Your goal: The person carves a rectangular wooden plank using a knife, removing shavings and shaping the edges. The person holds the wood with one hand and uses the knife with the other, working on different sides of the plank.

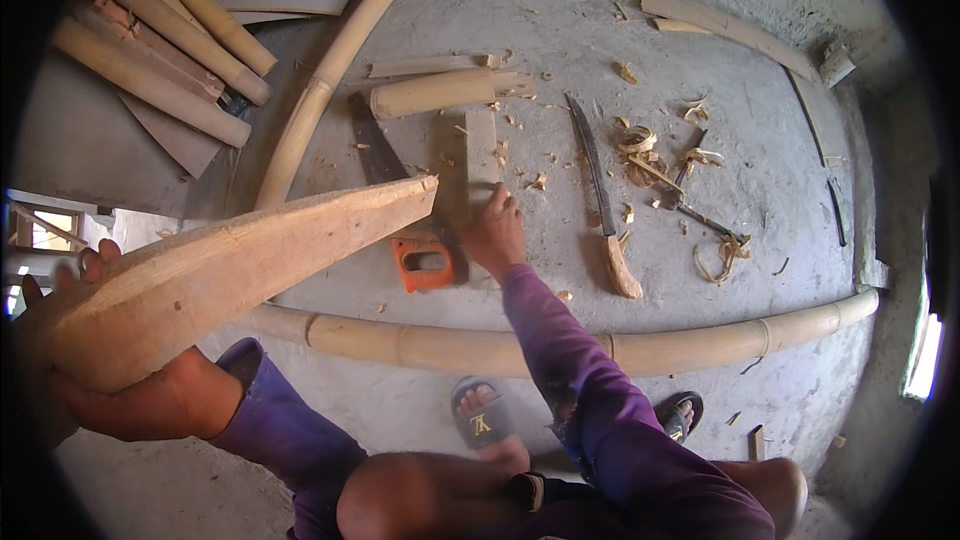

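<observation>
My left hand [150, 405] is closed around the wide end of a thick pale wooden plank [250, 275]. The plank is raised off the floor and slants up to the right, its narrower end over a handsaw. Farther right, my right hand [495, 230] reaches down, fingers curled on the near end of a short flat wooden block [481, 150] lying on the floor. The handsaw [424, 262], with an orange handle and dark blade, lies just left of that hand, partly covered by the plank. A machete [603, 202] with a wooden handle lies to the right.
A bamboo pole [460, 348] crosses the floor before my feet; another pole [320, 85] lies at the left. Cut bamboo [435, 93] lies beyond the block. Several bamboo lengths [160, 85] are piled at far left. Curled shavings [640, 145] surround a thin dark tool [705, 220] at right.
</observation>
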A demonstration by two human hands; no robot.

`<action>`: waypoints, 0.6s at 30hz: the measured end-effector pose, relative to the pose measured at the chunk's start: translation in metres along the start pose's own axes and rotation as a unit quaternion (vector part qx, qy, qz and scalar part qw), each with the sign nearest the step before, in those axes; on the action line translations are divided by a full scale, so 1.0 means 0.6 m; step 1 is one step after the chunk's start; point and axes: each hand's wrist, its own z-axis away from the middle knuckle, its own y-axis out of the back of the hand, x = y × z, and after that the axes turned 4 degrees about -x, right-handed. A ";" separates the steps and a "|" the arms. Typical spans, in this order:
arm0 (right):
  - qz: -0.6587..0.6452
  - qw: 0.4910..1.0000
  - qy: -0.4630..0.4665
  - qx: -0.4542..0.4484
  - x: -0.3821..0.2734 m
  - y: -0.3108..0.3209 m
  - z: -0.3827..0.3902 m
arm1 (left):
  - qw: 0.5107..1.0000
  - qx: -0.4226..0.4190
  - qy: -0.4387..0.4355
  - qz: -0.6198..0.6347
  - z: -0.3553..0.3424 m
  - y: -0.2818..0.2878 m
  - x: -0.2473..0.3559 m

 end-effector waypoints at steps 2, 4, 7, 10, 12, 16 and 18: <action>-0.173 0.983 -0.003 -0.052 0.048 0.028 -0.009 | 0.999 0.021 0.033 0.007 -0.001 0.008 -0.004; -0.424 0.897 0.006 -0.125 0.100 0.076 -0.010 | 0.998 0.012 0.023 0.061 -0.002 0.012 -0.011; -0.192 0.974 0.115 0.022 0.162 0.183 -0.003 | 0.996 0.010 0.032 0.077 0.001 0.012 -0.018; 0.009 0.992 0.110 0.065 0.180 0.262 0.013 | 0.995 -0.004 0.055 0.085 0.009 0.005 -0.021; 0.050 0.992 0.085 0.073 0.170 0.270 0.026 | 0.994 -0.022 0.071 0.084 0.016 -0.002 -0.022; 0.224 0.973 0.057 0.020 0.137 0.199 0.039 | 0.990 -0.061 0.086 0.096 0.028 -0.013 -0.023; 0.191 0.975 0.030 0.111 0.138 0.168 0.031 | 0.986 -0.071 0.088 0.125 0.028 -0.016 -0.023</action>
